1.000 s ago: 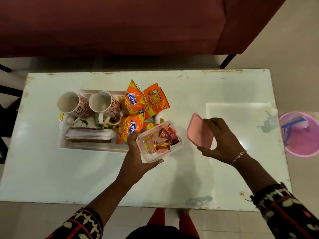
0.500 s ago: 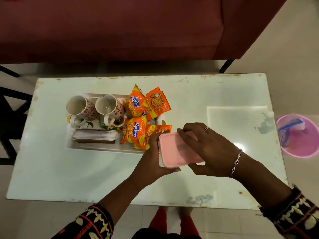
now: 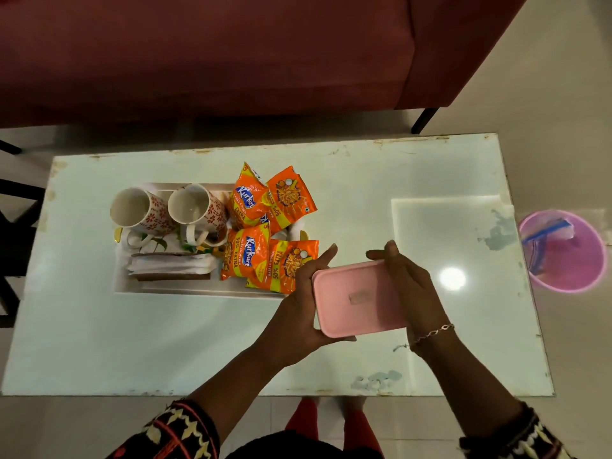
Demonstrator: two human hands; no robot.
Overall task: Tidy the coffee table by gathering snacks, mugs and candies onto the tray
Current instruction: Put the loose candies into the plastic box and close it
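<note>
Both hands hold a plastic candy box with its pink lid (image 3: pixel 359 298) on, just above the table in front of the tray's right end. My left hand (image 3: pixel 299 304) grips the box's left side from below. My right hand (image 3: pixel 409 286) lies over the lid's right edge with fingers curved round it. The candies inside are hidden by the lid. The white tray (image 3: pixel 198 289) holds two floral mugs (image 3: pixel 145 212) (image 3: pixel 198 208), several orange snack packets (image 3: pixel 261 233) and folded napkins (image 3: pixel 172 265).
The white coffee table (image 3: pixel 430 180) has worn patches near its right and front edges. A pink bin (image 3: pixel 564 251) stands on the floor to the right. A dark red sofa (image 3: pixel 231 51) runs behind the table. A dark chair (image 3: pixel 13 207) is at the left.
The box was open, with candies showing and the lid held apart in my right hand. My right hand has brought the lid onto the box, and now both hands hold the box with its lid on.
</note>
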